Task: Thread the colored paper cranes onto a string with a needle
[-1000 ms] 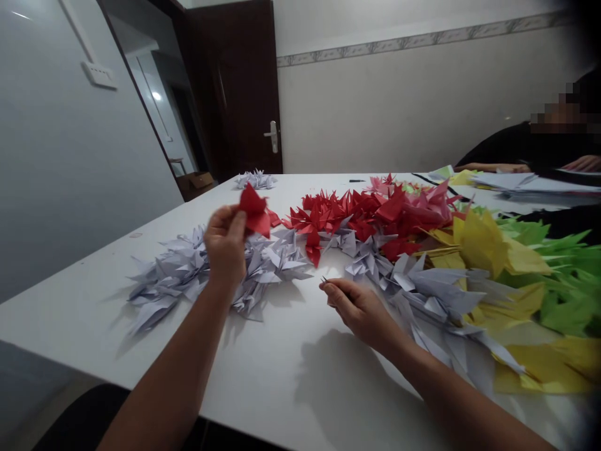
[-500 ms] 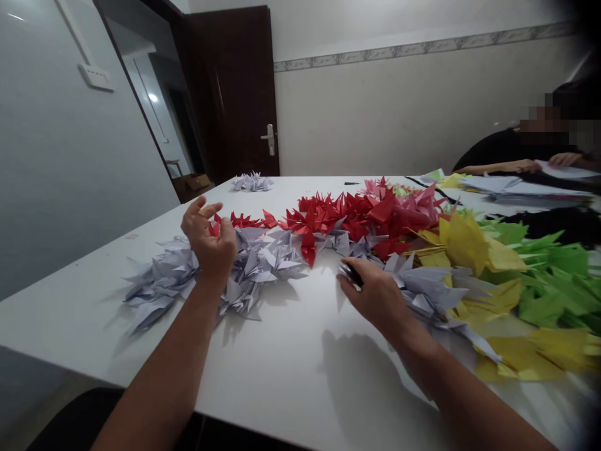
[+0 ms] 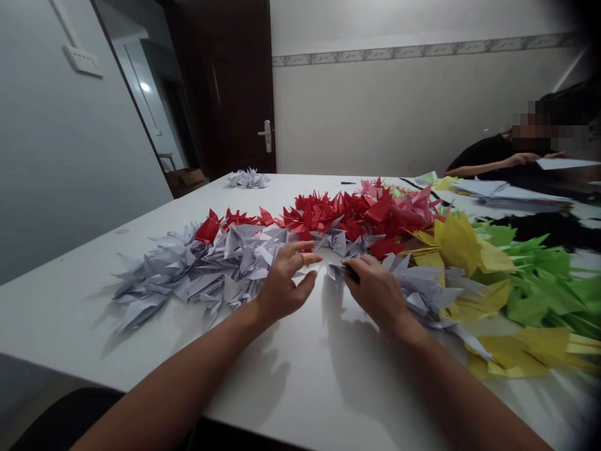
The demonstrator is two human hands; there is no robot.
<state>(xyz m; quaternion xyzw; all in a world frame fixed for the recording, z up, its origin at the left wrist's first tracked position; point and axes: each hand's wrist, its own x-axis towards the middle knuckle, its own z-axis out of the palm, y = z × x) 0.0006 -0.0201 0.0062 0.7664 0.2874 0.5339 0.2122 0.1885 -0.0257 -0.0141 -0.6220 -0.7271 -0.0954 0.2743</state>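
My left hand (image 3: 287,280) is open above the table, fingers stretched to the right, with nothing in it. Behind it lies a heap of white folded-paper pieces (image 3: 188,266), pointed like origami cranes. My right hand (image 3: 378,291) is closed on a small black object (image 3: 350,272), mostly hidden by the fingers; I cannot make out its exact kind. A bit of white folded paper (image 3: 334,270) shows at its tip; whether it is gripped is unclear. Beside this hand lie more white folded pieces (image 3: 420,285).
Red folded pieces (image 3: 328,213) lie beyond my hands, with pink ones (image 3: 413,203) next to them. Yellow (image 3: 462,241) and green pieces (image 3: 549,275) are on the right. A person (image 3: 498,156) holds a white sheet at the far right, behind a paper stack (image 3: 511,189).
My left hand has come down and right from above the white heap, towards my right hand. My right hand stays nearly in place. White paper now shows at its fingertips.
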